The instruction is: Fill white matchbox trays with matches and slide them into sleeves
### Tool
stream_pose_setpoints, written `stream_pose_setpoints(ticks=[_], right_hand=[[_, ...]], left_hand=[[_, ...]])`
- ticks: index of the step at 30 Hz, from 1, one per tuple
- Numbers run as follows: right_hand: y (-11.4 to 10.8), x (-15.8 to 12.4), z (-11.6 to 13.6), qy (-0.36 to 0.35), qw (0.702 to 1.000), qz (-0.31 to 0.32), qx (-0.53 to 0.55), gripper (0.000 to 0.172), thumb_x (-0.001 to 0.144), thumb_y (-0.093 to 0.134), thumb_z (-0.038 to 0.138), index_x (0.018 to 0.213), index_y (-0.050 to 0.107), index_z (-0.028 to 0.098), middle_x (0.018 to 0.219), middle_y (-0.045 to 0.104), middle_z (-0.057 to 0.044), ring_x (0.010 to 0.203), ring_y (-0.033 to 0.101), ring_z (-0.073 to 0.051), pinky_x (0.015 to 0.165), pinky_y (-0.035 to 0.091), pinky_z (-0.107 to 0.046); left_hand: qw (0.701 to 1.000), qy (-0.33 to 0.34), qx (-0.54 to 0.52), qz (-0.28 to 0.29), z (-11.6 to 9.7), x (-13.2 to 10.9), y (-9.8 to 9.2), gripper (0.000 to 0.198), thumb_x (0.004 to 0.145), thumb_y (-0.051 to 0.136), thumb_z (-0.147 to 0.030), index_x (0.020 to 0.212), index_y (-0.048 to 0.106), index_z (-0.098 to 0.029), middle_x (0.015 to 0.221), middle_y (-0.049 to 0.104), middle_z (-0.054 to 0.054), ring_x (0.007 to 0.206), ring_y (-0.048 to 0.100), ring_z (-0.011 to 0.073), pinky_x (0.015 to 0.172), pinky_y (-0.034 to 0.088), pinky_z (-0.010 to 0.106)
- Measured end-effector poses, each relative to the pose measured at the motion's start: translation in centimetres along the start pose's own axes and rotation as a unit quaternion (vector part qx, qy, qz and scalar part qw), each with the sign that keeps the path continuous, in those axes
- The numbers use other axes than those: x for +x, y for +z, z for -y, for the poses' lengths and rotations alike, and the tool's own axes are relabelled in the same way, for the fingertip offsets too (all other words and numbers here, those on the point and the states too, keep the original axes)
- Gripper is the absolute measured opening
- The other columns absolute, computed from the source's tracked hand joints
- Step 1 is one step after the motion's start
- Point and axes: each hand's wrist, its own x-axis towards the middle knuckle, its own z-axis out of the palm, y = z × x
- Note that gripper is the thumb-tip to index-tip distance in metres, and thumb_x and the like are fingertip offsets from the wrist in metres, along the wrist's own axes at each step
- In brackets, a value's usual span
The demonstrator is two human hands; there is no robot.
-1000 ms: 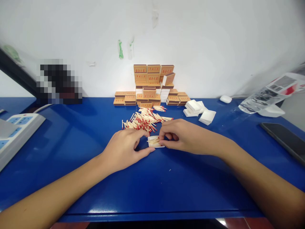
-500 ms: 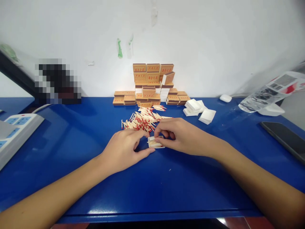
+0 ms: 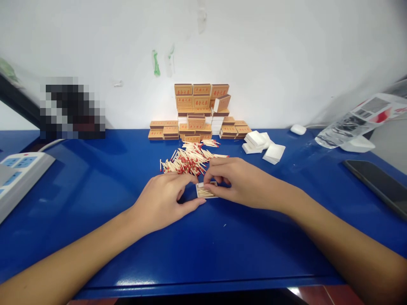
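A small white matchbox tray [image 3: 207,197] lies on the blue table between my hands, with wooden matches [image 3: 206,192] lying lengthwise in it. My left hand [image 3: 167,203] steadies the tray's left end, thumb at the near side and index finger at the far side. Over the right part of the tray, my right hand [image 3: 233,180] has thumb and index finger pinched at the matches. Whatever is between those fingertips is too small to make out. Just behind the tray spreads a loose heap of red-tipped matches [image 3: 187,161].
Printed matchboxes [image 3: 202,103] are stacked against the wall. White empty trays [image 3: 256,140] lie in a pile right of the heap. Farther right are a plastic bottle [image 3: 345,123], a white case [image 3: 298,129] and a phone [image 3: 377,182]. A power strip [image 3: 30,178] sits at left.
The matches in the tray now lie flatter, and the one that stuck out at its left end is inside. Both hands keep nearly the same place; the view has shifted slightly.
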Motion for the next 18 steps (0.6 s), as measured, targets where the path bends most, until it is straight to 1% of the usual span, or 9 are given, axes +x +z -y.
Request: stream_pose_setpoints(ticks=[4,7,12,18], right_hand=[[-1.0,-0.4,-0.2,0.009,1.0,0.021,-0.012,0.01,0.095,0.065,0.019,0.085,0.07,0.019,0.079,0.06,0.001,0.07,0.051,-0.013,0.067,0.037,-0.03],[-1.2,-0.7,-0.3,0.027,0.998,0.063,0.008,0.006,0.092,0.069,0.023,0.086,0.071,0.021,0.082,0.064,0.001,0.073,0.053,-0.014,0.068,0.038,-0.03],[-1.0,-0.7,-0.1,0.045,0.993,0.106,0.018,0.008,0.093,0.067,0.022,0.087,0.071,0.02,0.087,0.068,-0.001,0.074,0.056,-0.014,0.068,0.04,-0.03],[-1.3,-0.9,-0.2,0.067,0.988,0.133,0.044,0.01,0.096,0.065,0.025,0.088,0.07,0.021,0.086,0.068,0.0,0.071,0.055,-0.013,0.066,0.04,-0.029]], left_hand=[[1.0,0.001,-0.004,-0.006,-0.1,0.0,0.0,0.029,0.091,0.078,-0.046,0.107,0.071,-0.023,0.063,0.05,-0.007,0.06,0.054,0.0132,0.062,0.038,0.027],[1.0,-0.005,-0.003,-0.008,0.0,0.0,0.0,0.03,0.091,0.078,-0.047,0.106,0.071,-0.023,0.064,0.051,-0.007,0.061,0.054,0.0136,0.062,0.038,0.027],[1.0,-0.006,0.002,0.003,0.0,0.1,0.0,0.029,0.091,0.077,-0.047,0.105,0.071,-0.022,0.064,0.051,-0.007,0.061,0.054,0.0135,0.062,0.038,0.027],[1.0,-0.002,-0.005,0.0,0.0,0.1,0.0,0.03,0.091,0.077,-0.047,0.106,0.07,-0.023,0.064,0.05,-0.007,0.06,0.054,0.0131,0.061,0.037,0.027]])
